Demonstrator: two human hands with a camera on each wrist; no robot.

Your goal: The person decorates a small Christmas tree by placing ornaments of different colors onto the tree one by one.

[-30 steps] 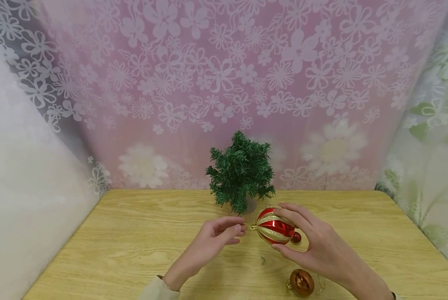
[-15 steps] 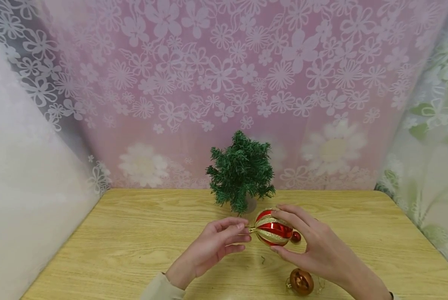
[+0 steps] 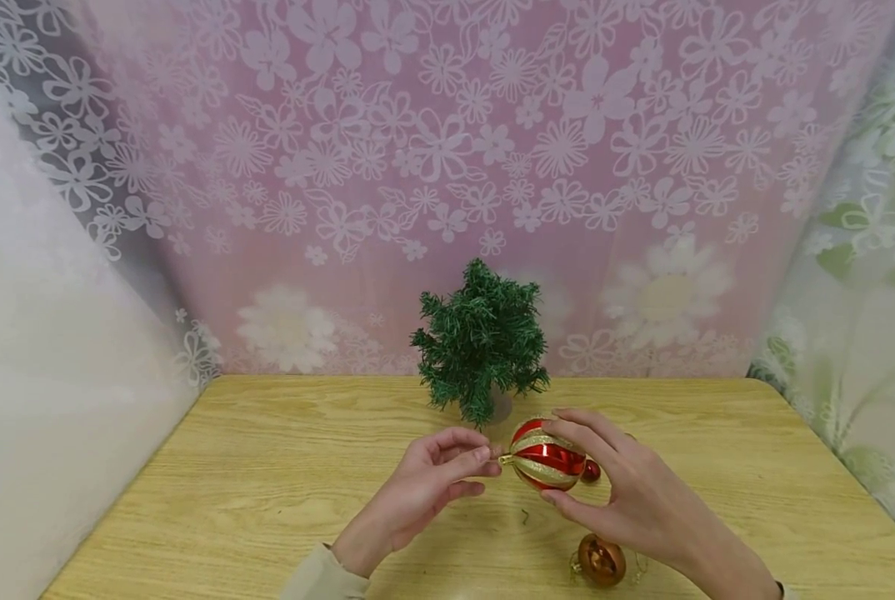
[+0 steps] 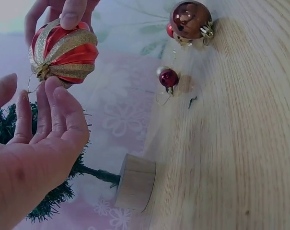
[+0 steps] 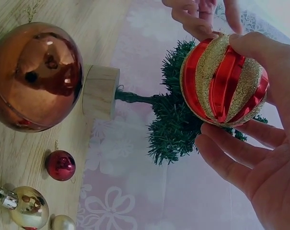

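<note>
My right hand (image 3: pixel 635 492) grips a red-and-gold striped Christmas bauble (image 3: pixel 548 454) between thumb and fingers, above the table. The bauble lies sideways, its gold cap (image 4: pixel 42 72) and thin hanging loop (image 4: pixel 30 84) toward my left hand (image 3: pixel 440 479). In the left wrist view the left fingers are fairly straight, tips right at the cap and loop, with the thumb apart from the index finger. Just behind the hands stands a small green artificial Christmas tree (image 3: pixel 481 342), whose round wooden base (image 4: pixel 136 182) shows in the left wrist view.
A shiny copper bauble (image 3: pixel 601 560) lies near the front of the wooden table (image 3: pixel 267 467). A small dark red bauble (image 5: pixel 60 165) and a gold bauble (image 5: pixel 29 207) lie by the right hand. A green scrap (image 4: pixel 192 102) is on the tabletop. Floral curtains (image 3: pixel 447 167) stand behind.
The left hand has moved slightly right, its fingertips closer to the bauble's cap and loop. The right hand has shifted slightly left with the bauble and still grips it.
</note>
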